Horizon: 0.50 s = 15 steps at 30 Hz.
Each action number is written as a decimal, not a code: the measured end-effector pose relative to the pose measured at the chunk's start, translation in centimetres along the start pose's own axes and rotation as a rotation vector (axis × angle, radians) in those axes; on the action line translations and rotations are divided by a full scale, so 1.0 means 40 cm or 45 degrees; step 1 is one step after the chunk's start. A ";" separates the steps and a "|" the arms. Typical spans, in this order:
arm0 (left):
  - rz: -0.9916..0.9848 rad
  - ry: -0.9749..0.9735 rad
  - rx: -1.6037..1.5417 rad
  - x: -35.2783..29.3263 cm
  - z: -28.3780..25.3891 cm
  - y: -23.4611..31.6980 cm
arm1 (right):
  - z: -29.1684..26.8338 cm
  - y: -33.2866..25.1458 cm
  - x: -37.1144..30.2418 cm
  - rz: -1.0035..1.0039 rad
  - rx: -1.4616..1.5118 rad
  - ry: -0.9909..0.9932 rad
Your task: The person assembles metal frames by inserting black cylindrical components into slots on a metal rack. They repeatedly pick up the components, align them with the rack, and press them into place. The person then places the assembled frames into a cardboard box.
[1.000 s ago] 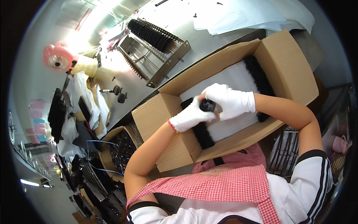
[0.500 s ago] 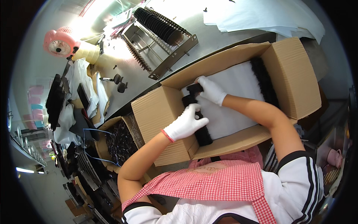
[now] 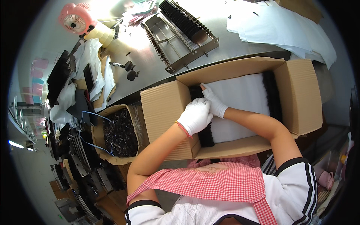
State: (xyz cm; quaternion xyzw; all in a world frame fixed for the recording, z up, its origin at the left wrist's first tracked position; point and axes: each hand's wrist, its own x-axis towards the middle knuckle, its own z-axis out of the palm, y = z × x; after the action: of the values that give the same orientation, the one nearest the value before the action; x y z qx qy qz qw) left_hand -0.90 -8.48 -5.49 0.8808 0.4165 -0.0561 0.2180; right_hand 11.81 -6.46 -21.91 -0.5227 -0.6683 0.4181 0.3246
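Note:
A cardboard box (image 3: 232, 152) stands before me with its flaps folded out. Inside, a white sheet (image 3: 240, 93) lies between two rows of black, fuzzy-edged pieces: the left row (image 3: 206, 137) and the right row (image 3: 273, 93). My left hand (image 3: 195, 115), in a white glove, is closed with its fingers curled at the left row. Pressed against it is my gloved right hand (image 3: 215, 102), one bare fingertip sticking out over the black pieces. Its other fingers are bent and partly covered by the left hand. Whatever lies between the fingers is hidden.
On the metal table behind the box stands a metal rack (image 3: 180, 56) with black discs. White sheets (image 3: 277, 30) lie at the far right, and a pink fan (image 3: 75, 20) is at the far left. A carton (image 3: 120, 131) of small dark pieces sits left of the box.
Both hands have come together; the left moved up and right to meet the right one and curled its fingers. The black piece seen at the right fingers earlier is no longer distinct. The view has shifted.

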 end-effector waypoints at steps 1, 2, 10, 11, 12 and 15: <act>0.061 0.029 -0.042 0.000 -0.017 -0.003 | -0.008 -0.005 -0.001 -0.081 -0.062 -0.003; 0.103 0.042 -0.079 0.004 -0.041 -0.009 | -0.031 -0.013 -0.002 -0.092 -0.117 -0.025; 0.192 0.936 -0.248 0.167 -0.270 -0.106 | -0.288 -0.267 0.063 -0.965 -0.563 0.216; 0.128 1.058 -0.177 0.212 -0.300 -0.116 | -0.290 -0.298 0.092 -0.994 -0.639 0.241; -0.005 0.933 -0.110 0.254 -0.333 -0.131 | -0.286 -0.322 0.124 -0.971 -0.727 0.203; -0.363 0.578 -0.052 0.353 -0.369 -0.145 | -0.252 -0.345 0.215 -0.915 -0.997 0.109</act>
State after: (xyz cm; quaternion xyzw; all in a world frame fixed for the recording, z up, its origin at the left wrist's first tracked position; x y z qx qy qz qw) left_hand 2.60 11.13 1.85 0.7987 0.5756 0.1212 0.1266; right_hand 12.60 2.67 -5.11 -0.3594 -0.8975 -0.0219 0.2548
